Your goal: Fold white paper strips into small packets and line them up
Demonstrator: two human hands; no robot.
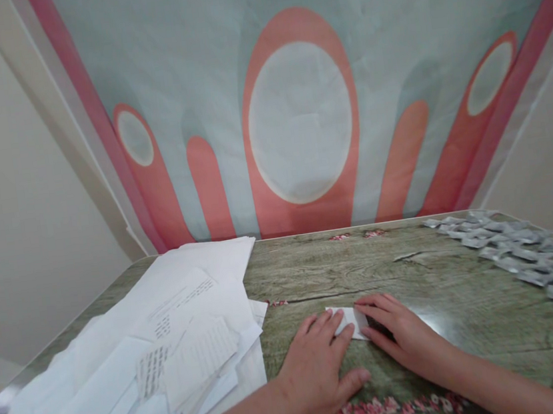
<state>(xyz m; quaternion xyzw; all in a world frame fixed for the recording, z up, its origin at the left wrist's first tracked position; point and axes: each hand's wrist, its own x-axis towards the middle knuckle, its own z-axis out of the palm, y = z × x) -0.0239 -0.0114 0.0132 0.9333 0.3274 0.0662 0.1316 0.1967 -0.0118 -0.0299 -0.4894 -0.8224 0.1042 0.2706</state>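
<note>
- On the green-brown wood-grain tabletop (324, 268), between the person's two bare hands, lies a small, flat, roughly rectangular piece of white paper (358, 322), partly covered by fingers.
- Left of the small paper, the left hand (317, 366) rests palm down, its fingers spread apart and their tips lying on the paper; its thumb sits apart, nearer the person than the paper.
- Right of the small paper, the right hand (403, 331) meets the paper's right end with forefinger and thumb set apart; whether they pinch it, I cannot tell.
- Well to the left of the small paper spreads a loose, overlapping heap of white paper sheets (213, 268), some bearing dark print.
- Far to the right of the small paper, slanting rows of silvery-grey, angular pieces (518, 250) lie close together.
- Nearer the person than the small paper, printed pink blossoms (372, 410) decorate the surface.
- Beyond the small paper rises a grey-green wall covering (208, 61) with coral-red rounded shapes and pale ovals.
</note>
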